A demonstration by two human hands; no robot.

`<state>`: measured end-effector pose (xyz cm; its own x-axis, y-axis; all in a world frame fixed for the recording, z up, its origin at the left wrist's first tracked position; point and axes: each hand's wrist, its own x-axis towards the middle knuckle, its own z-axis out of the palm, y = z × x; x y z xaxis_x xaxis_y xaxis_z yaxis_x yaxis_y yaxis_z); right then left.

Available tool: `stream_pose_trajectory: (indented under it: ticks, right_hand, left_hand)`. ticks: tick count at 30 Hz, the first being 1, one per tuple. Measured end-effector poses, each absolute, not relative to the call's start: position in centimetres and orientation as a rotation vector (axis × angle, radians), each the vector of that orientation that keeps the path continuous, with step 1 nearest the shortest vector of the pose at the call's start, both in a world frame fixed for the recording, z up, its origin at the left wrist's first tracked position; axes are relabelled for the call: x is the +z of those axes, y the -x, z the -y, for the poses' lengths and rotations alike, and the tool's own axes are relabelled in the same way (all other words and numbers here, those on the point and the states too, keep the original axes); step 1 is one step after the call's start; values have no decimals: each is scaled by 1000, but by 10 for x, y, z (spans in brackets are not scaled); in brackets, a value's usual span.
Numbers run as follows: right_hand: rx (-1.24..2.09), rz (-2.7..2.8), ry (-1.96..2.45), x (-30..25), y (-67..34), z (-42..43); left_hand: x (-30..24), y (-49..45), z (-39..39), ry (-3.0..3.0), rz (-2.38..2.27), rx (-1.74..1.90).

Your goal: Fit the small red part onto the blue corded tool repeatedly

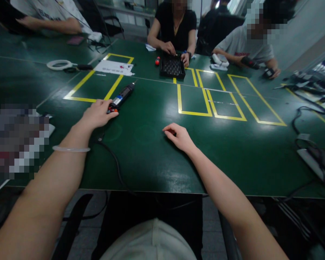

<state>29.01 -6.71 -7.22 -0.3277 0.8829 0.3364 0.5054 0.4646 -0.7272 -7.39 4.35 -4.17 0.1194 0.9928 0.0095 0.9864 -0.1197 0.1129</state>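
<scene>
A black electric screwdriver (124, 94) with a blue band lies slanted on the green table, its thin bit pointing away to the right. My left hand (96, 115) is at its near end, thumb and fingers closed around that end. Small red and orange parts (114, 110) show between the fingers; I cannot make out whether they belong to the tool. My right hand (178, 136) rests on the table at the middle, fingers curled in and thumb close to the index finger. Nothing shows in it. A black cable (115, 159) runs from near my left wrist over the front edge.
Yellow tape rectangles (195, 113) mark the table (151, 162). Across from me, a person's hands work at a black tray (172, 66) beside a small red object (157, 60). White paper (114, 67) and a coiled white cable (59, 65) lie left; dark cables (295, 119) lie right.
</scene>
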Motion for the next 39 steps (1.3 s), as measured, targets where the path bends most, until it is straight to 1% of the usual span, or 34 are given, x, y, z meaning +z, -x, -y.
stream_pose_trajectory:
  ticks: [5,9,15,23,25,27,29,32,34,35,39]
  right_hand:
    - [665,1994,1147,-72,-290,67]
    - [688,1998,1147,-73,-290,67]
    - [683,2008,1142,-73,-289,67]
    - [680,2011,1136,-72,-289,67]
    - [679,2012,1142,-72,-289,67]
    - [683,2008,1144,-72,-289,67]
    - [692,2000,1140,-72,-288,67]
    - [719,1986,1128,-69,-287,68]
    - [754,1971,1121,-68,-286,70]
    - [782,1959,1115,-68,-285,70]
    - [943,1899,1034,-69,-282,73]
  left_hand:
    - [-40,121,-52,-2157,-2287,48]
    - [-42,137,-48,-2062,-2451,103]
    - [-40,127,-36,-2051,-2568,336]
    - [-32,117,-31,-1982,-2653,345]
    - [-31,117,-30,-1967,-2640,414]
    - [-28,112,-29,-1951,-2609,560]
    - [-24,97,-28,-1922,-2469,753]
    - [-19,57,-19,-1859,-1897,934]
    - [-18,25,-9,-1836,-1457,890]
    - [-18,10,-2,-1842,-1312,835]
    - [-21,-35,24,-1796,-988,660]
